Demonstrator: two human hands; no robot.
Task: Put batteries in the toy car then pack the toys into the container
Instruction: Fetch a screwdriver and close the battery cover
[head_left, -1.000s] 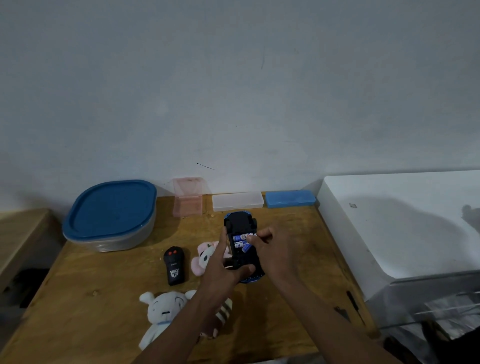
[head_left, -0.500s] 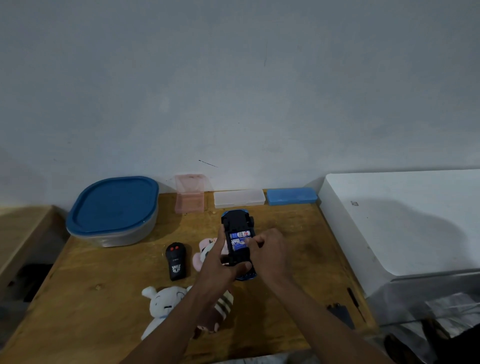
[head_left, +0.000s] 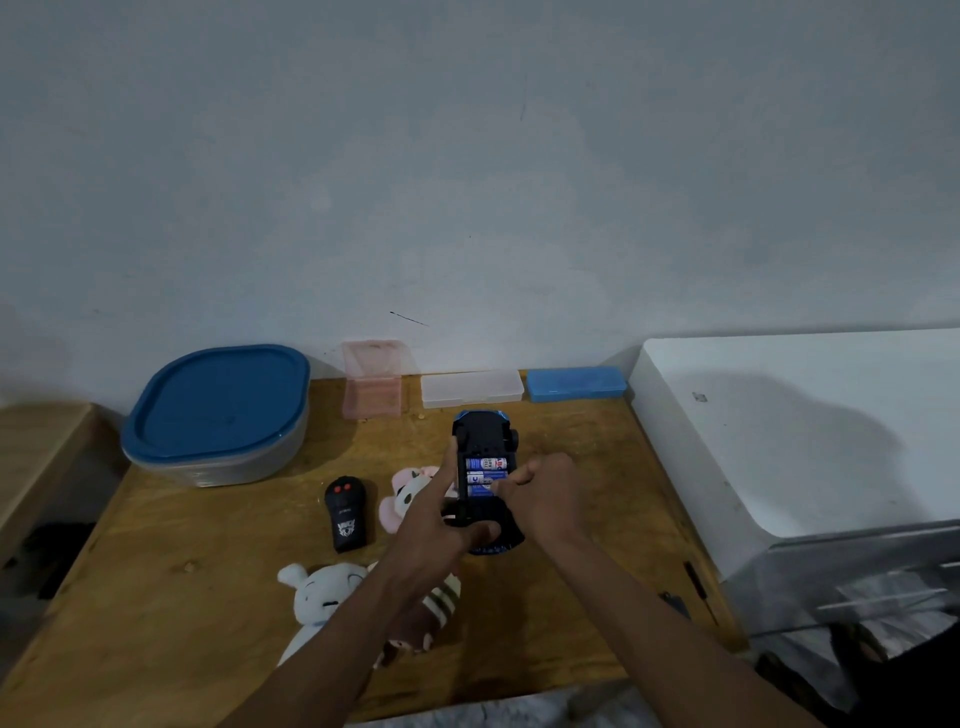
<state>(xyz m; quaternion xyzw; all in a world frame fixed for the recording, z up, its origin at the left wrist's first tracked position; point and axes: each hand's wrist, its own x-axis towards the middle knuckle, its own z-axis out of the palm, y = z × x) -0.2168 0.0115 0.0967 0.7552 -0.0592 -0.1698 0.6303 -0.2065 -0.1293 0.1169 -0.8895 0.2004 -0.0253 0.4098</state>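
Three batteries in toy car; blue-white label writing probably unreadable.

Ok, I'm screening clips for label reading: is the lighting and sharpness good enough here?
Head view: dim, bluish light with soft shadows on the table and white cabinet; no glare; battery labels show colour but the print is too small to read; the left hand and right hand look slightly soft; edges bow from the wide lens.

Three batteries now fill the upturned toy car bay (two showed a second ago), and the right hand has slid down onto the lowest cell
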